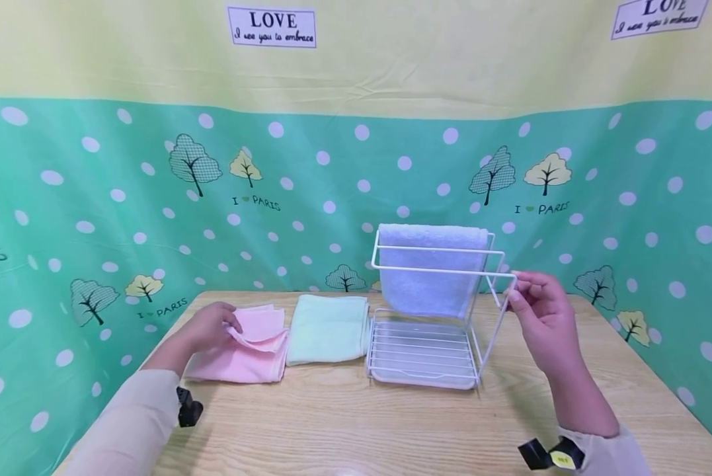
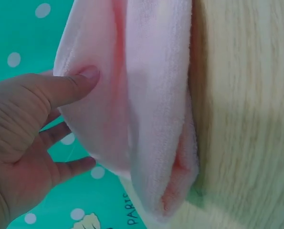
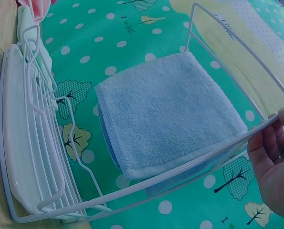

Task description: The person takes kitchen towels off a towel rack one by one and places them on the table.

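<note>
My left hand (image 1: 213,327) pinches the top layer of a folded pink towel (image 1: 242,365) at the table's left, lifting that layer a little. In the left wrist view the thumb lies on the near face of the pink towel (image 2: 153,95), other fingers behind it. With thumb and fingers, my right hand (image 1: 546,317) grips the right upright of a white wire rack (image 1: 439,270). Over the rack's rear bar hangs a blue towel (image 1: 430,284), folded and draped down; the right wrist view shows the blue towel (image 3: 165,109) from the side.
A folded mint-green towel (image 1: 327,330) lies between the pink towel and the rack. The rack's base holds a pale tray (image 1: 421,378) under wires. A polka-dot curtain (image 1: 308,178) surrounds the wooden table (image 1: 356,430) behind and at both sides.
</note>
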The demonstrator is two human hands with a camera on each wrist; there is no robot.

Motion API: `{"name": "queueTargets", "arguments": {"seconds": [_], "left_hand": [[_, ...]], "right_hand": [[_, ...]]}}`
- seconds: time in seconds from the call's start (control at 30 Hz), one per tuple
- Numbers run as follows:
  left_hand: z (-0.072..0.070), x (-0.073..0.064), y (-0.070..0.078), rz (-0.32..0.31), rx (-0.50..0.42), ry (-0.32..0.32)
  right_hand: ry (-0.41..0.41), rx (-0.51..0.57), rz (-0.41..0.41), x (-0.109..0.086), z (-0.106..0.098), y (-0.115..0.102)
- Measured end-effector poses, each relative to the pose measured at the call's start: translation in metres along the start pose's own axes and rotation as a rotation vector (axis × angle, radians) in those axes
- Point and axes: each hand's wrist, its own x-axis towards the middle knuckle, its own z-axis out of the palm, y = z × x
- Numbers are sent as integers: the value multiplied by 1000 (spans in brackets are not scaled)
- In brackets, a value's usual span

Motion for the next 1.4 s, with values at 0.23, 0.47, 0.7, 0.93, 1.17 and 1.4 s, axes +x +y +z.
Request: {"name": "queueTargets", "arguments": {"seconds": [0.23,0.47,0.7,0.93,1.17,1.4], "left_hand": [[-7,13,-3,-5,-64,72],[-7,23,-13,-175,-143,148],[7,29,-28,-259,-208,225],[24,29,-36,-363,-338,189],[25,27,-34,-367,-336,153],[7,36,-10,-263,-267,212]], "right_hand": [[2,-19,-4,0,-1,0],[-2,-39,-2,-1,0,0],[-12,7,-33,0,-1,1],[-44,59,-76,0,-3,2],[-16,28,-52,1,-2,2],[-14,18,-45,0,0,2]]}}
